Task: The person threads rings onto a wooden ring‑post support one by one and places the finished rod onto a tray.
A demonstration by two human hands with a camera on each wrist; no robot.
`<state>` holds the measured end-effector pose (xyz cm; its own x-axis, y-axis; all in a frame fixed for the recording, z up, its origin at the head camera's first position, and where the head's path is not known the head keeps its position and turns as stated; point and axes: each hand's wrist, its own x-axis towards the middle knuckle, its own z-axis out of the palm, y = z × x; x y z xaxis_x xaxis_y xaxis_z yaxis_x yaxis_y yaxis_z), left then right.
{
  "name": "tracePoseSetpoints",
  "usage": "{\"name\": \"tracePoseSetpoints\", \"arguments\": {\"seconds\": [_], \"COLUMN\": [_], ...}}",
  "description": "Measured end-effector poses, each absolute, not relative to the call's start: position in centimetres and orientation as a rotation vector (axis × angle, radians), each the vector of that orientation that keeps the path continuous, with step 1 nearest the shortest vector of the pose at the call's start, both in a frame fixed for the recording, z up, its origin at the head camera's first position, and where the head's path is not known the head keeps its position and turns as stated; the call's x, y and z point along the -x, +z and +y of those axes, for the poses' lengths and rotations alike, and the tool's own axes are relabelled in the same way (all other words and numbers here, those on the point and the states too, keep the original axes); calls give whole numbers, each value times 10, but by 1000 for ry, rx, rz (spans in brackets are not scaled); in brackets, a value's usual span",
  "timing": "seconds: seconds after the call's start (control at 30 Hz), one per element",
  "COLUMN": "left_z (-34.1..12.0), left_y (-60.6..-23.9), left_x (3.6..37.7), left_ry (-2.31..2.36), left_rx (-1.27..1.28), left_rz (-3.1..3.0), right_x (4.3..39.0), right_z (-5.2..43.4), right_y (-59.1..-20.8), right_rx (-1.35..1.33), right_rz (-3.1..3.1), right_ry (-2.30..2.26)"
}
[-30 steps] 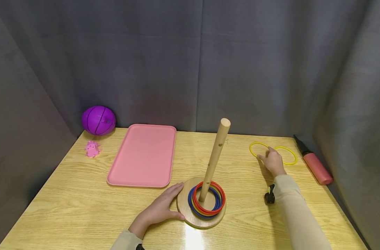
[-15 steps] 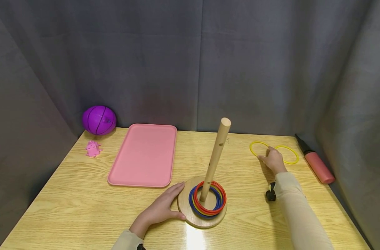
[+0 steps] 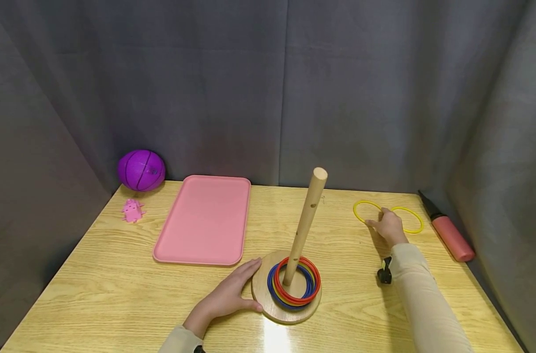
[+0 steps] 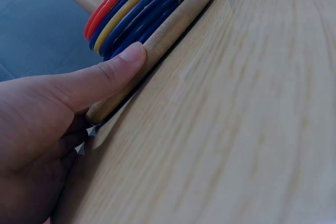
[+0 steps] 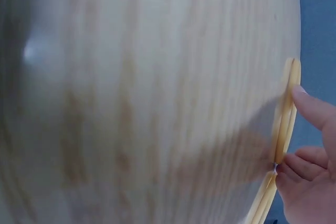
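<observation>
A round wooden base (image 3: pixel 272 311) with a tall peg (image 3: pixel 306 215) stands at the front middle. Red, yellow and blue rings (image 3: pixel 316 274) are stacked around the peg's foot. My left hand (image 3: pixel 228 291) holds the base's left edge, thumb at the near side and fingers at the far side; in the left wrist view the thumb (image 4: pixel 107 77) presses the rim. Two yellow rings (image 3: pixel 355 212) lie side by side at the back right. My right hand (image 3: pixel 389 228) spans the near edge of the left one; in the right wrist view the thumb touches this yellow ring (image 5: pixel 286 111).
A pink tray (image 3: pixel 203 220) lies left of the peg. Farther left are a purple ball (image 3: pixel 141 170) and a small pink spotted toy (image 3: pixel 133 211). By the table's right edge lies a hand pump (image 3: pixel 452 238) with a black nozzle. Grey curtains (image 3: pixel 206 88) enclose the table.
The whole head view has shifted slightly. Both hands keep their places at the base and at the yellow rings.
</observation>
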<state>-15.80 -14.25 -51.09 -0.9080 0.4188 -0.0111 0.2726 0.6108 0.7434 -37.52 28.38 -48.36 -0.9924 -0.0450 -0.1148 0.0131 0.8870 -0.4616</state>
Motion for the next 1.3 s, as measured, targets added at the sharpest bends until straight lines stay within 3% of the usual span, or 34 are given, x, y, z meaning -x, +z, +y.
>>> {"name": "tracePoseSetpoints", "arguments": {"seconds": [0.6,1.3], "left_z": [-142,-142], "left_y": [-511,-512], "left_x": [158,159], "left_ry": [1176,1172], "left_rx": [-579,-583], "left_rz": [2649,2660], "right_x": [364,328], "right_z": [295,280], "right_y": [-476,-477], "right_rx": [449,729], "right_rz": [2734,2652], "right_ry": [-842,-809]}}
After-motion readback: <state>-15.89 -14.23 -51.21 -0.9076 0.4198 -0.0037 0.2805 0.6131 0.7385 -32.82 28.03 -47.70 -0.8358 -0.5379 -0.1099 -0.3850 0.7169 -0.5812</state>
